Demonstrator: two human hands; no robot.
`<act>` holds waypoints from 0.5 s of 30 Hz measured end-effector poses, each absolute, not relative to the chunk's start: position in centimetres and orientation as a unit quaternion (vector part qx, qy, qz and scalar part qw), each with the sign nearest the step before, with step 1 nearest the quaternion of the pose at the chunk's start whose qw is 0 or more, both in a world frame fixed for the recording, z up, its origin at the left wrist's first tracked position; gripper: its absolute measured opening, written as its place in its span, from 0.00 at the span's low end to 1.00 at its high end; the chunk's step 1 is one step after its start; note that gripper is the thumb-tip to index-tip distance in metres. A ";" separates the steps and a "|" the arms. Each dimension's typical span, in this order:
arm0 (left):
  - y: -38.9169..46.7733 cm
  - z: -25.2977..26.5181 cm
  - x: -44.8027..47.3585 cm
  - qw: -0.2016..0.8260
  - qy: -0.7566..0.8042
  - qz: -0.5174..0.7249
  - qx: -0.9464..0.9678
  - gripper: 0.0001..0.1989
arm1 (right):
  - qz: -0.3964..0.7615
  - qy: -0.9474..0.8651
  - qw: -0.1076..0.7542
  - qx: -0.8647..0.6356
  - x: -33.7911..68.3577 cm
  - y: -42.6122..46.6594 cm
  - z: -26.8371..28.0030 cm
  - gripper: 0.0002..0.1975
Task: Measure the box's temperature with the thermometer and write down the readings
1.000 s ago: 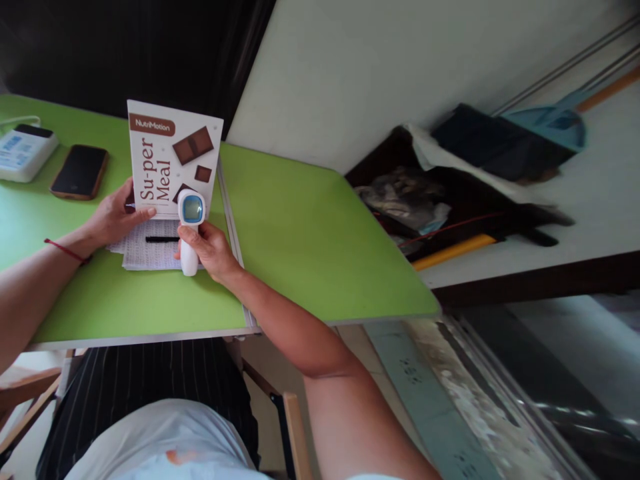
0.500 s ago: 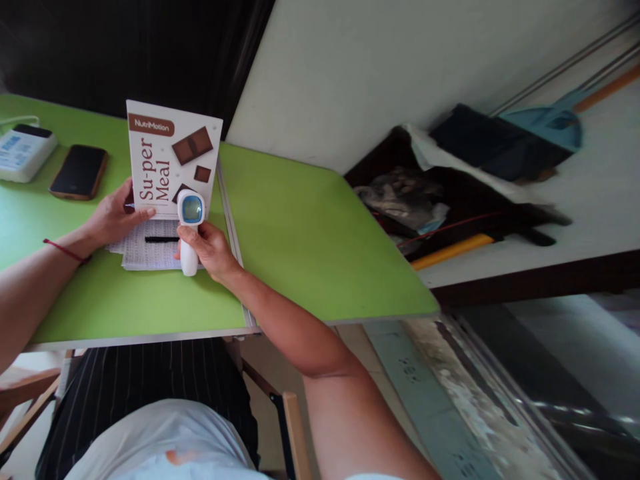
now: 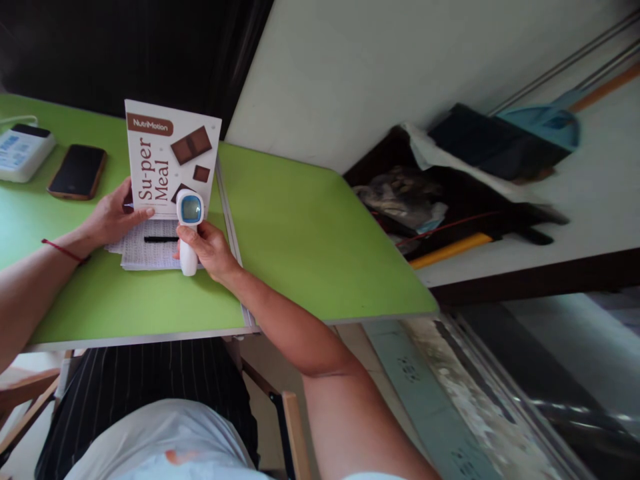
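My left hand (image 3: pixel 114 215) grips the lower left corner of a white box (image 3: pixel 165 160) printed "NutriMotion Su-per Meal" with brown chocolate pieces, its front facing me. My right hand (image 3: pixel 213 250) is wrapped round the handle of a white infrared thermometer (image 3: pixel 189 257). The thermometer's blue-framed screen points up at me, and its head overlaps the box's lower right part. Below the box lie printed paper sheets (image 3: pixel 145 257) with a black pen (image 3: pixel 160 239) on them, partly covered by the thermometer and my right hand.
A smartphone (image 3: pixel 77 172) and a white device with a cable (image 3: pixel 25 153) lie on the green table (image 3: pixel 300 233) to the left. Right of the table, a blue dustpan (image 3: pixel 540 127) and a yellow-handled tool (image 3: pixel 453 250) are by the white wall (image 3: pixel 340 73).
Almost nothing differs. The whole view has shifted very slightly; both hands keep their holds on the box and the thermometer.
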State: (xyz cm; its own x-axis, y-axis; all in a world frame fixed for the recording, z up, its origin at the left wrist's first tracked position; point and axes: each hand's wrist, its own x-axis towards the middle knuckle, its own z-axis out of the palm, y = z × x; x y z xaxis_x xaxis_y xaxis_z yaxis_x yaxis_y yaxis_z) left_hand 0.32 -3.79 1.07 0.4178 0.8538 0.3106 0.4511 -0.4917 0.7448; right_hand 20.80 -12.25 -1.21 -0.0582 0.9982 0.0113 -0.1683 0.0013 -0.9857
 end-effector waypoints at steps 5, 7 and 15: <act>-3.7 0.9 0.3 0.292 0.408 0.350 0.791 0.39 | 0.553 -0.473 0.526 -0.441 20.8 -12.2 -1.2 0.31; -3.7 0.9 0.3 0.298 0.409 0.348 0.789 0.39 | 0.548 -0.483 0.523 -0.440 20.9 -12.2 -1.3 0.30; -3.9 1.2 0.4 0.296 0.424 0.337 0.787 0.37 | 0.529 -0.499 0.521 -0.446 21.0 -12.2 -1.4 0.30</act>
